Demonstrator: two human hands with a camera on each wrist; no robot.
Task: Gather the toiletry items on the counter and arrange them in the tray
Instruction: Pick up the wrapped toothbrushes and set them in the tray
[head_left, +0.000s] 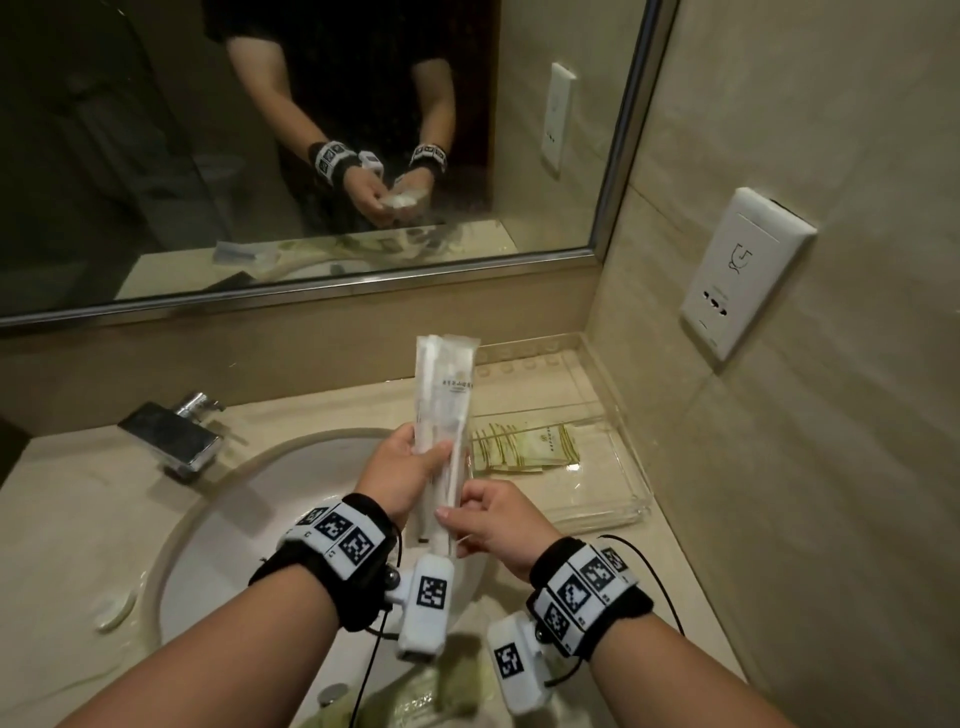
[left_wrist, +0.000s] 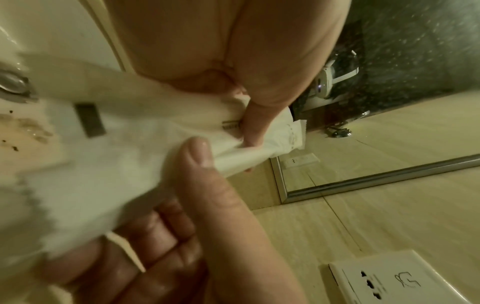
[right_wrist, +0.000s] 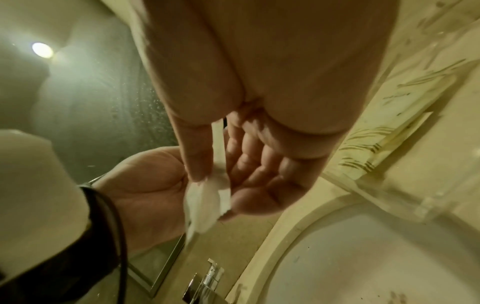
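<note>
Head view: both hands (head_left: 447, 499) grip wrapped toothbrush packets (head_left: 445, 410).

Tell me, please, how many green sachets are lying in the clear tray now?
2 at least: green sachets overlap in a fan at the near left part of the clear tray, beside the held packets. More may be hidden under them.

Bathroom: sink (head_left: 249, 525), mirror (head_left: 311, 156), faucet (head_left: 171, 434).

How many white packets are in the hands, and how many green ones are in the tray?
White toothbrush packets in the hands: at least 2, overlapping
Green sachets in the clear tray: about 3, fanned
Total: about 5
</note>
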